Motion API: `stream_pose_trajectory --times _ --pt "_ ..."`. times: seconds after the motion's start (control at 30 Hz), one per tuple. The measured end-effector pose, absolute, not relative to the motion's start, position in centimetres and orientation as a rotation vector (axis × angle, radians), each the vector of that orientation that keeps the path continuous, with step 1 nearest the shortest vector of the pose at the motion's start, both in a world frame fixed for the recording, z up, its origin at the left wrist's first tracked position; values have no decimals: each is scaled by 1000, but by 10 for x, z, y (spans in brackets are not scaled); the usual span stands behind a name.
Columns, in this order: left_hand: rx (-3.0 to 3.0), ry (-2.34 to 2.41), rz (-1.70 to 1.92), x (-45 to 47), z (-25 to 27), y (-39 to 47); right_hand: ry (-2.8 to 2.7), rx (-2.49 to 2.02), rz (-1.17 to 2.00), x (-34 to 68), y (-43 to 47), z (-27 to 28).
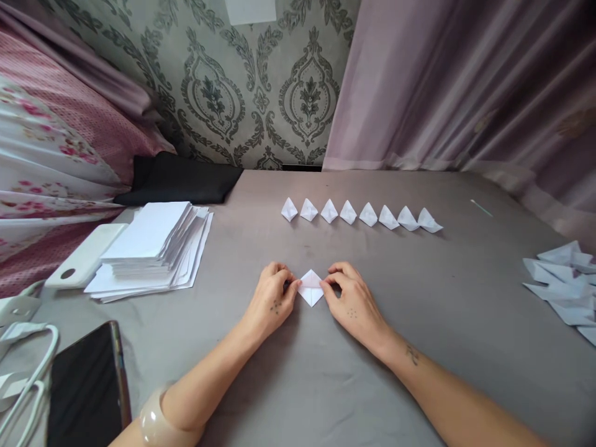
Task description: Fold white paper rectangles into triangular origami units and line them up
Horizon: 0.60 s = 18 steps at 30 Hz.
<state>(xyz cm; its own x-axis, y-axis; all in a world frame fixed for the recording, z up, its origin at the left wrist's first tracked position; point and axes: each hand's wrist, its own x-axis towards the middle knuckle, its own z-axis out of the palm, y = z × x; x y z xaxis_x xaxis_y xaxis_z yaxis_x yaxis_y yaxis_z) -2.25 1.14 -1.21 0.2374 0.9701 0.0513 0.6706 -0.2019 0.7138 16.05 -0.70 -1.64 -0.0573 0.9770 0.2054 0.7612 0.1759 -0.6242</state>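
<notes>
Between my two hands is a small folded white paper diamond (pixel 311 289), with a crease running across it and another down its lower half. My left hand (pixel 274 292) pinches its left corner between thumb and fingers. At the opposite corner, my right hand (pixel 351 298) pinches in the same way. Beyond my hands, several folded paper pieces (pixel 329 212) stand in a row on the grey cloth. The two rightmost ones sit close against each other.
Left are a stack of white paper (pixel 144 233), a white power bank (pixel 86 257), a phone (pixel 88 388) and white cables (pixel 35 372). Black cloth (pixel 181 179) lies behind. Several folded papers (pixel 565 279) are heaped at the right edge. A thin stick (pixel 481 208) lies at the back right.
</notes>
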Motion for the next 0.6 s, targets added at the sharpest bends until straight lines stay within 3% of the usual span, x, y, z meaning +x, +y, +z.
stream_pose_trajectory --times 0.6 --pt "1804 1548 671 -22 -2 17 -1840 -1691 556 157 -1 -12"
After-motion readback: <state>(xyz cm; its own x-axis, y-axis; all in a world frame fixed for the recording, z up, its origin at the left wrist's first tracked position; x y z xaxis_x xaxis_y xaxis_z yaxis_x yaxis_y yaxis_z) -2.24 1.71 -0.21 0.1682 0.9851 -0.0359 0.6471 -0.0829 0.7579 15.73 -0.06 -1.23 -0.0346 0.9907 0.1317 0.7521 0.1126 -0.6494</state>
